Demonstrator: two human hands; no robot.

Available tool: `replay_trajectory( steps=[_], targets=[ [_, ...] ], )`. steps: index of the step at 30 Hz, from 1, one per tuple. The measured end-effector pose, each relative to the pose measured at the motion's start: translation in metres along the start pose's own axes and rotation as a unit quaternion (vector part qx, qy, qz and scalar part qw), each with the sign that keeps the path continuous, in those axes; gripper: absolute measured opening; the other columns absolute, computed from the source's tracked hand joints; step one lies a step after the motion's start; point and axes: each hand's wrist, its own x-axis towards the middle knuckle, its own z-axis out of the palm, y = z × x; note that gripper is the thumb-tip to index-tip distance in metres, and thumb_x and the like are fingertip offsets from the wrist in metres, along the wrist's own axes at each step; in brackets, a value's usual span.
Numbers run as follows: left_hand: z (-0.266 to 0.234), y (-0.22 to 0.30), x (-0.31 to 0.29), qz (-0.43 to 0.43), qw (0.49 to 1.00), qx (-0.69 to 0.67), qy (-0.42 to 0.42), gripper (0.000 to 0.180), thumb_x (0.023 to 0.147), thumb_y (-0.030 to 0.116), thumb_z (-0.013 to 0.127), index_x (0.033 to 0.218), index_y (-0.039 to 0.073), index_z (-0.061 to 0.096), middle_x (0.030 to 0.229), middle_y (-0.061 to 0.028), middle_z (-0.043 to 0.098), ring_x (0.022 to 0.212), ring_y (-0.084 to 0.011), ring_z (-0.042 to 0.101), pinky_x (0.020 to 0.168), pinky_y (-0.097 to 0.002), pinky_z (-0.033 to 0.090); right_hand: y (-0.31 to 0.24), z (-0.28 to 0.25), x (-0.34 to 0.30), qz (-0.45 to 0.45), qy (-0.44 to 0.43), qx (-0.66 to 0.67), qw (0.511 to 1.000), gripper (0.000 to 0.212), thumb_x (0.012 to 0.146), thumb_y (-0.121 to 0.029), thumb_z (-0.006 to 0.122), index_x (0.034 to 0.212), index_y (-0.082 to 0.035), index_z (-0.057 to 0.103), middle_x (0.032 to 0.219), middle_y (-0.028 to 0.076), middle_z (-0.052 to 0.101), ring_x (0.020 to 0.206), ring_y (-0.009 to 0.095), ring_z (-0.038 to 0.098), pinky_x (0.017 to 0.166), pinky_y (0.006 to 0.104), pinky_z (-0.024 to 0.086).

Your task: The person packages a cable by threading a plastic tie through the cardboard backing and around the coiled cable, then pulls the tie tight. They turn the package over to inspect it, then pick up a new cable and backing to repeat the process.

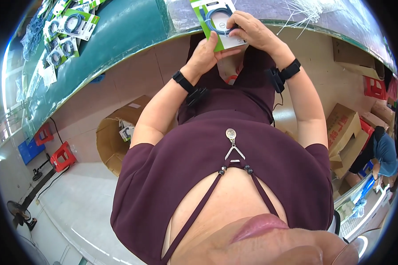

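Note:
A green and white packaging card (231, 42) with a coiled blue cable (209, 23) on its front is held at the table's near edge. My left hand (204, 55) grips the card from below, its thumb on the front and its fingers stretched behind the lower edge. With bent fingers, my right hand (254, 32) pinches at the right side of the coil. Its fingertips cover part of the cable, so whether a tie is also between them is hidden. To the right of this hand, thin white cable ties (301, 12) lie in a loose pile.
Several carded cables (73, 24) are heaped on the green tabletop (128, 26) at the far left, beside loose blue cables (34, 35). An open cardboard box (106, 141) stands below on the left. More boxes (342, 128), red stools (63, 157) and another person (382, 148) are around.

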Motion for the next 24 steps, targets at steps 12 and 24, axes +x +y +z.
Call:
replay_trajectory(
  steps=[12, 24],
  targets=[
    [-0.010, -0.008, 0.000, 0.020, 0.995, 0.014, 0.095, 0.049, 0.098, 0.036, 0.048, 0.130, 0.000, 0.044, 0.121, -0.0133, 0.056, 0.111, -0.0255, 0.058, 0.091, -0.0461, 0.053, -0.011, -0.004, -0.010, -0.043, -0.075, -0.129, 0.988, 0.013, 0.079, -0.006, 0.063, 0.089, -0.007, 0.055, 0.094, 0.007, 0.054, 0.091, 0.026, 0.054, 0.084, 0.0372, 0.041],
    [0.024, 0.008, -0.004, -0.026, 0.990, 0.014, 0.135, 0.031, 0.098, 0.018, 0.051, 0.126, 0.006, 0.047, 0.121, -0.0084, 0.057, 0.112, -0.0252, 0.058, 0.091, -0.0500, 0.052, -0.022, -0.034, -0.047, 0.164, 0.280, -0.161, 0.932, 0.012, 0.084, -0.013, 0.067, 0.092, -0.006, 0.061, 0.089, 0.003, 0.061, 0.078, 0.017, 0.058, 0.071, 0.0298, 0.046]
  ],
)
